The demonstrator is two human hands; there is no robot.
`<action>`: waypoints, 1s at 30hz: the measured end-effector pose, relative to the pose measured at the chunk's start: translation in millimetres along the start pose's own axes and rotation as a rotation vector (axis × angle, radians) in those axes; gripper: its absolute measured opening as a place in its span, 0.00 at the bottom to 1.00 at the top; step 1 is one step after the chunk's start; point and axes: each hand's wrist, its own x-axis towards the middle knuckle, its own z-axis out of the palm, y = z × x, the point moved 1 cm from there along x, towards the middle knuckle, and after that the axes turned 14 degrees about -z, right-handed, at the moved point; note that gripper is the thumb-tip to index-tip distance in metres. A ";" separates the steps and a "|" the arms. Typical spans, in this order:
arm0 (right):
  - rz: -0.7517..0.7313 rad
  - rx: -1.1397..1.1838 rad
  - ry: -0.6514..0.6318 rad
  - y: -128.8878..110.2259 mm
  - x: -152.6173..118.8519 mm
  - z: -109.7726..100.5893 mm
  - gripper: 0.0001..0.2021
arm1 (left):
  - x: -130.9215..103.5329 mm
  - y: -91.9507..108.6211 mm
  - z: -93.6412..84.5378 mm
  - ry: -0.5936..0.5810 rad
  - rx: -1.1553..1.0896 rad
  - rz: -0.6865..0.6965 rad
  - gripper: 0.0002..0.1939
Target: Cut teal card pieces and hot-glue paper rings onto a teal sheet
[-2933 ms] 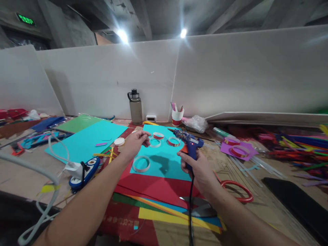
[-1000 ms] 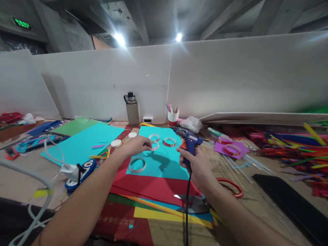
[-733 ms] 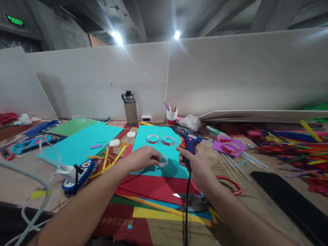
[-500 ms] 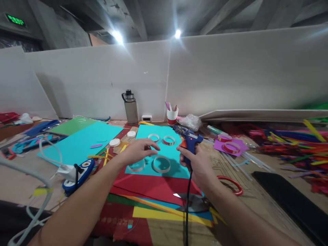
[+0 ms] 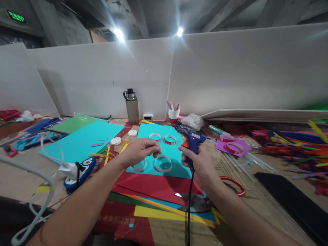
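Note:
My right hand [image 5: 198,162] grips a blue hot glue gun [image 5: 192,140] with an orange trigger, its nozzle pointing away and to the left. A small red light glows on its side, and its black cord hangs toward me. My left hand [image 5: 139,150] hovers over a turquoise sheet [image 5: 176,160] with thumb and fingers drawn together; whatever they may hold is hidden. Just below those fingertips is a pale ring [image 5: 163,171]. Another pale ring [image 5: 138,169] is partly covered by that hand. Farther back on the sheet are a white ring [image 5: 154,133] and a red-and-gold ring [image 5: 170,142].
Scissors with red handles [image 5: 242,191] lie beneath my right forearm. A blue power strip [image 5: 79,176] with cables is at left. A bottle [image 5: 132,109] and a paper cup [image 5: 174,116] stand at the back; a black slab [image 5: 289,201] and colourful strips lie at right.
My left hand's fingers have closed from loosely spread to pressed together, above the same ring. The glue gun stays in my right hand, and the whole view has shifted slightly.

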 end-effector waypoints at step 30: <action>-0.043 0.046 0.063 -9.0 5.6 -4.6 0.19 | -3.8 0.4 1.3 -0.058 -0.235 -0.079 0.09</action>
